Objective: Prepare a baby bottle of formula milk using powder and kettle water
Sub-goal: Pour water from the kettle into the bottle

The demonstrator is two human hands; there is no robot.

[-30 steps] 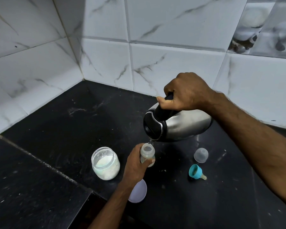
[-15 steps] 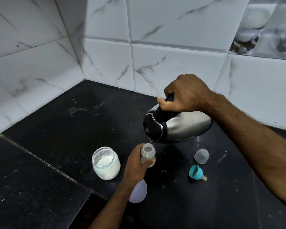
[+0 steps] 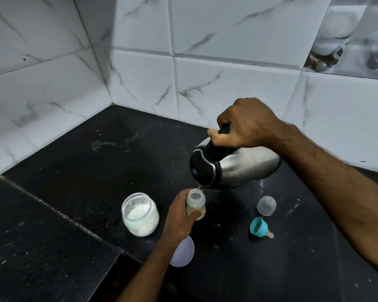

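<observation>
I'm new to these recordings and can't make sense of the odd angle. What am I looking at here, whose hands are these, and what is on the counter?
There is no machine here: a person wears a wide-angle camera on the head, so the one view looks forward and down at their own two hands. The right hand grips the handle of a steel kettle, tipped so that a thin stream of water falls into the open bottle. The left hand holds that bottle upright. On the black counter stand an open jar of powder, a clear cap and a teal teat ring lying on its side. A pale lid lies near the left wrist.
</observation>
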